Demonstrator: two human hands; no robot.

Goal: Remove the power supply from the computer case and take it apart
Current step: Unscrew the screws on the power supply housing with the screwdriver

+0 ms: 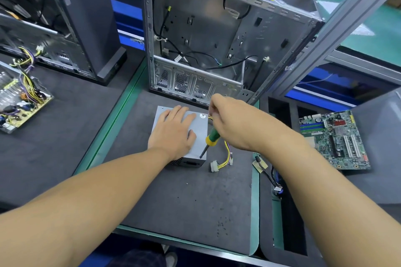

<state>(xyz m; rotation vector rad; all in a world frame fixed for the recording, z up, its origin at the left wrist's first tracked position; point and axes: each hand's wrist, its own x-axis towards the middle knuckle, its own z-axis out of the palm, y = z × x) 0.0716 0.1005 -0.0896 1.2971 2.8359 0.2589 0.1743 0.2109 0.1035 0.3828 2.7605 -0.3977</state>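
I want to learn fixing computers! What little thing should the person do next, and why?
Probably turn the screwdriver to loosen a screw: its tip meets the near right corner of the power supply, the right hand grips the handle, and the left hand presses it steady.

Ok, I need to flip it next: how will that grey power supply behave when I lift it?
Probably stiff and fairly heavy for its size: the power supply is a grey sheet-metal box. Its smooth sides may be slippery. The yellow cable bundle with its white connector looks floppy and would likely dangle and drag.
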